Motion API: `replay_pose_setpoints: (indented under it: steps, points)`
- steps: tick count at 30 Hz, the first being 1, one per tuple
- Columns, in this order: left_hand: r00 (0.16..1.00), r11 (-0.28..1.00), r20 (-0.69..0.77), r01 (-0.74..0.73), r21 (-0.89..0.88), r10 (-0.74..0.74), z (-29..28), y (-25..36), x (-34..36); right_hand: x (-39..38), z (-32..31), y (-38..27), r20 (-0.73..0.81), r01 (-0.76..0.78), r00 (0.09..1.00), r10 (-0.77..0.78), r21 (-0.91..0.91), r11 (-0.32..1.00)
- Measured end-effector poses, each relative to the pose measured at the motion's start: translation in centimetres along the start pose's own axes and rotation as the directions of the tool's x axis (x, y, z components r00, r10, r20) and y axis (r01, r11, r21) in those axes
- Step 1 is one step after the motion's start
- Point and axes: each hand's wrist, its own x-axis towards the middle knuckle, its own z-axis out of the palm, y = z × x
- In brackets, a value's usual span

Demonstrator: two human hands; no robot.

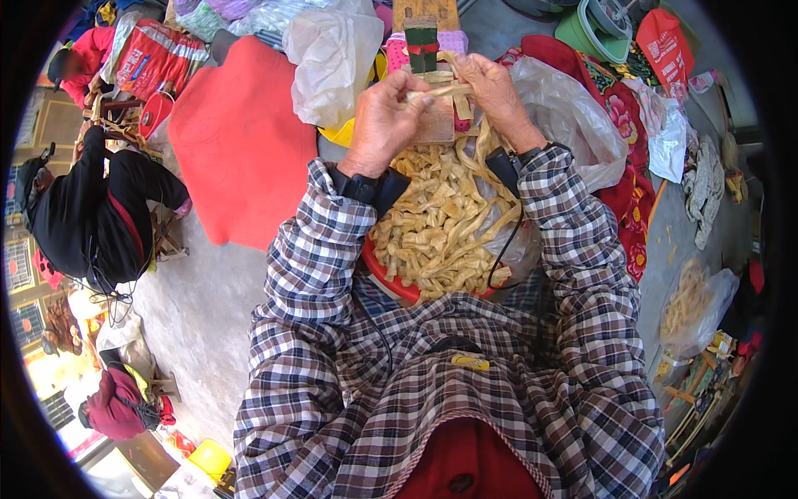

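Note:
My left hand (387, 118) is closed, with thumb and fingers pinching a pale yellow, flexible strip (449, 90). The strip stretches across to my right hand (499, 93), whose fingers are closed on its other end. Both hands are over a small wooden board (434, 125) at the far end of a heap. Just beyond them stands a dark green block with a red band (421, 46), fixed on a wooden bench (440, 10). Below my hands, a red basin (391, 281) holds a heap of pale yellow strips (440, 216), some knotted. I cannot tell what material they are.
A red cloth-like sheet (241, 141) covers something at left. Clear plastic bags (332, 62) (573, 116) flank the bench. Several people (91, 216) sit along the left side. Green tubs (594, 33) stand at far right; a bag of strips (690, 308) lies at right.

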Motion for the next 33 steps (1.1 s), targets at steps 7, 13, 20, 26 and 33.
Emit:
replay_pose_setpoints:
  steps: [7,13,20,26,33]
  points:
    - [0.990,0.832,-0.067,-0.069,0.550,0.127,-0.6,-1.7,1.7,0.3,0.6,1.7,0.026,0.215,0.971,-0.236,-0.520,0.827]
    - [1.000,0.744,0.013,0.000,0.669,-0.012,-2.3,-1.0,0.8,-0.4,0.9,2.2,-0.028,0.109,0.976,-0.216,-0.794,0.598]
    - [0.978,0.910,0.204,-0.043,0.411,-0.046,-2.4,-0.4,-0.4,-1.9,0.8,-0.7,0.274,-0.020,0.959,0.066,-0.166,0.986]
    - [0.992,0.911,0.019,-0.123,0.394,0.126,-1.8,0.0,-0.3,-2.6,1.6,-2.2,0.366,-0.232,0.912,0.187,0.084,0.969]
    - [0.948,0.888,-0.278,-0.010,0.459,0.154,-4.6,0.1,0.9,-2.3,-2.0,-4.5,0.384,-0.144,0.906,0.178,-0.116,0.983]
